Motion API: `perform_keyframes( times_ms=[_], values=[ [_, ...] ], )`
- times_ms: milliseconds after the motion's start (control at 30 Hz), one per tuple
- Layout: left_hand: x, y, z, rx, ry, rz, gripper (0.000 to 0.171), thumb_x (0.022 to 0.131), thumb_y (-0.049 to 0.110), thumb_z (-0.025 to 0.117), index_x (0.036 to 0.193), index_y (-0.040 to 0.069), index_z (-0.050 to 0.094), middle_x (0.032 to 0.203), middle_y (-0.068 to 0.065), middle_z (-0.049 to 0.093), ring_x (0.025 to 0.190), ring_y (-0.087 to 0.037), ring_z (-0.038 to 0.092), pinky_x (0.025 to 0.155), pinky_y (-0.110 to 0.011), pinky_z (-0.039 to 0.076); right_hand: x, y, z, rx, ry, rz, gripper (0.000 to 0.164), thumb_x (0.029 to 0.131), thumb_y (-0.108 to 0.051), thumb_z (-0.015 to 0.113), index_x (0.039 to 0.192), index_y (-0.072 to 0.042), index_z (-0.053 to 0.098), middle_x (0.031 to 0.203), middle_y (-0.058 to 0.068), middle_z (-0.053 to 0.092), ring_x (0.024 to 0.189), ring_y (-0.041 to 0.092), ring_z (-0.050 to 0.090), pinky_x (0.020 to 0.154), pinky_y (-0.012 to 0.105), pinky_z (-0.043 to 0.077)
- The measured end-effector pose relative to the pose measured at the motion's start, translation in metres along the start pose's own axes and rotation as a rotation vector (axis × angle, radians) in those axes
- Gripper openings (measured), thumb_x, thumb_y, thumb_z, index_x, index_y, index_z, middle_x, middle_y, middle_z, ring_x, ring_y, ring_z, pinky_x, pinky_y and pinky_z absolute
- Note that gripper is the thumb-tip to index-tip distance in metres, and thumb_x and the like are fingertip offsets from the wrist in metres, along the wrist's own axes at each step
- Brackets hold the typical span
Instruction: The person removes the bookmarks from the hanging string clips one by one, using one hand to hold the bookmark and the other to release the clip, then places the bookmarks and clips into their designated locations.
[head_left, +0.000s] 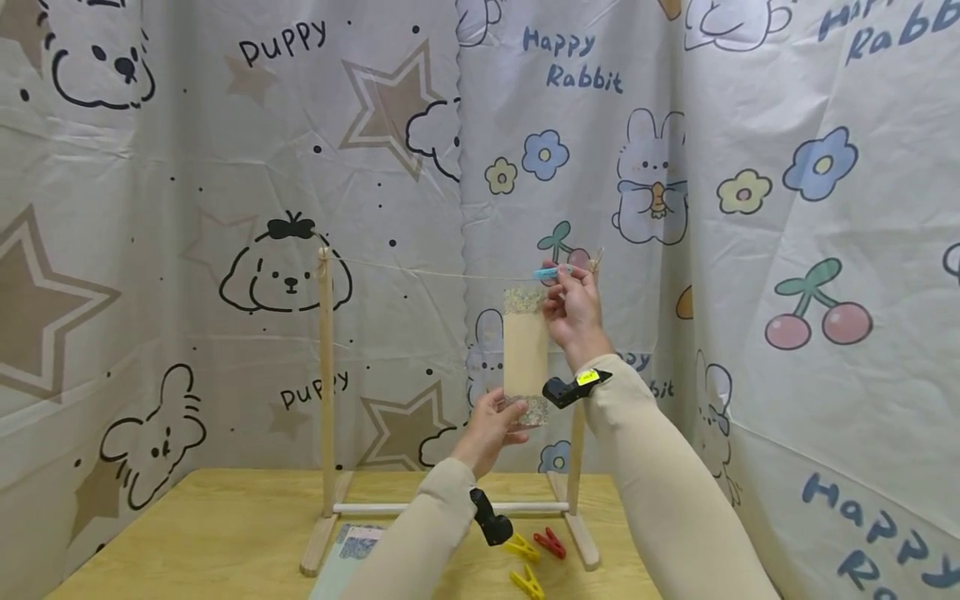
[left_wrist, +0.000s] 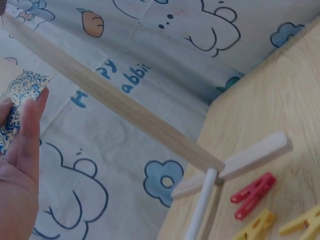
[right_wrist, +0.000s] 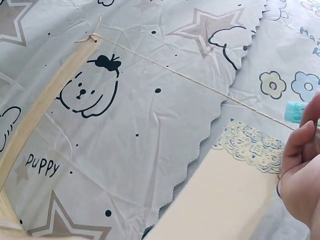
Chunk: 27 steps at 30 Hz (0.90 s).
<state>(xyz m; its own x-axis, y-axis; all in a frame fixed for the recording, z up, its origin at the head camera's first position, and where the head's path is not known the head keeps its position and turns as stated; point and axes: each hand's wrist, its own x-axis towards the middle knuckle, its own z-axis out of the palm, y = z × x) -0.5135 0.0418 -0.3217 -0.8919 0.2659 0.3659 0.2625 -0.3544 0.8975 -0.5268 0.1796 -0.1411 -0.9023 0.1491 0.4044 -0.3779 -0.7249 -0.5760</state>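
Note:
A cream card with patterned lace-like bands at both ends stands upright just below the string. My left hand holds it by the lower band, thumb in front, and the left wrist view shows blue patterning there. My right hand pinches a light blue clothespin at the string, near the right post. That hand's lower fingers are beside the card's upper right corner; whether they touch it cannot be told. The clothespin's far end is hidden by the fingers.
The string runs between two wooden posts, joined low down by a white bar. On the table lie a red clothespin, yellow clothespins and a pale green printed card or packet. A printed curtain hangs behind.

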Motion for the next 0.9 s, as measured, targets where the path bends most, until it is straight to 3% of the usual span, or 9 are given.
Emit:
perform_keyframes(
  times_ms=[167, 267, 433, 533, 667, 767, 900],
  values=[
    [-0.007, -0.007, -0.013, 0.026, -0.016, 0.005, 0.039, 0.106, 0.010, 0.061, 0.143, 0.000, 0.055, 0.116, -0.014, 0.066, 0.096, -0.032, 0.073, 0.065, -0.027, 0.061, -0.002, 0.000, -0.012, 0.007, -0.002, -0.003, 0.006, 0.107, -0.016, 0.057, 0.109, -0.016, 0.051, 0.116, 0.005, 0.066, 0.058, 0.004, 0.050, 0.048, 0.014, 0.034],
    [-0.012, -0.010, -0.021, 0.054, -0.016, 0.000, 0.039, 0.107, 0.010, 0.060, 0.144, 0.001, 0.055, 0.115, -0.016, 0.067, 0.096, -0.032, 0.074, 0.066, -0.027, 0.061, -0.005, 0.001, -0.017, -0.041, -0.019, 0.008, 0.008, 0.107, -0.017, 0.058, 0.113, -0.015, 0.052, 0.109, 0.003, 0.066, 0.059, 0.005, 0.052, 0.050, 0.015, 0.038],
    [-0.024, -0.010, -0.034, 0.090, 0.001, -0.012, 0.058, 0.107, 0.010, 0.059, 0.157, -0.006, 0.033, 0.140, -0.032, 0.053, 0.102, -0.036, 0.072, 0.069, -0.030, 0.062, -0.014, 0.003, -0.026, -0.183, -0.107, 0.027, 0.015, 0.107, -0.014, 0.059, 0.122, -0.014, 0.056, 0.120, 0.006, 0.066, 0.059, 0.004, 0.053, 0.050, 0.016, 0.042],
    [-0.035, -0.006, -0.040, 0.108, 0.008, -0.004, 0.057, 0.107, 0.009, 0.060, 0.155, -0.009, 0.034, 0.130, -0.031, 0.057, 0.100, -0.037, 0.072, 0.065, -0.028, 0.061, -0.022, 0.005, -0.030, -0.259, -0.158, 0.029, 0.017, 0.108, -0.015, 0.059, 0.124, -0.016, 0.057, 0.118, 0.005, 0.065, 0.058, 0.004, 0.052, 0.050, 0.015, 0.041],
    [-0.045, 0.001, -0.049, 0.139, 0.003, 0.018, 0.040, 0.106, 0.008, 0.060, 0.143, -0.006, 0.052, 0.094, -0.013, 0.062, 0.091, -0.031, 0.075, 0.061, -0.025, 0.060, -0.031, 0.008, -0.030, -0.299, -0.204, 0.008, 0.017, 0.107, -0.016, 0.060, 0.125, -0.015, 0.058, 0.113, 0.003, 0.066, 0.058, 0.004, 0.049, 0.050, 0.015, 0.040],
    [-0.050, 0.004, -0.054, 0.159, 0.011, 0.019, 0.035, 0.106, 0.007, 0.060, 0.139, -0.004, 0.056, 0.090, -0.008, 0.061, 0.087, -0.028, 0.075, 0.061, -0.026, 0.060, -0.038, 0.011, -0.029, -0.339, -0.222, -0.012, 0.023, 0.107, -0.016, 0.060, 0.129, -0.012, 0.056, 0.110, 0.004, 0.068, 0.058, 0.005, 0.049, 0.051, 0.015, 0.041],
    [-0.056, 0.006, -0.057, 0.179, 0.037, 0.014, 0.033, 0.105, 0.005, 0.061, 0.136, -0.006, 0.057, 0.097, -0.011, 0.064, 0.085, -0.029, 0.074, 0.060, -0.027, 0.060, -0.052, 0.017, -0.028, -0.416, -0.250, -0.004, 0.025, 0.107, -0.017, 0.060, 0.132, -0.011, 0.056, 0.110, 0.004, 0.068, 0.056, 0.006, 0.048, 0.050, 0.016, 0.041]
  ],
)
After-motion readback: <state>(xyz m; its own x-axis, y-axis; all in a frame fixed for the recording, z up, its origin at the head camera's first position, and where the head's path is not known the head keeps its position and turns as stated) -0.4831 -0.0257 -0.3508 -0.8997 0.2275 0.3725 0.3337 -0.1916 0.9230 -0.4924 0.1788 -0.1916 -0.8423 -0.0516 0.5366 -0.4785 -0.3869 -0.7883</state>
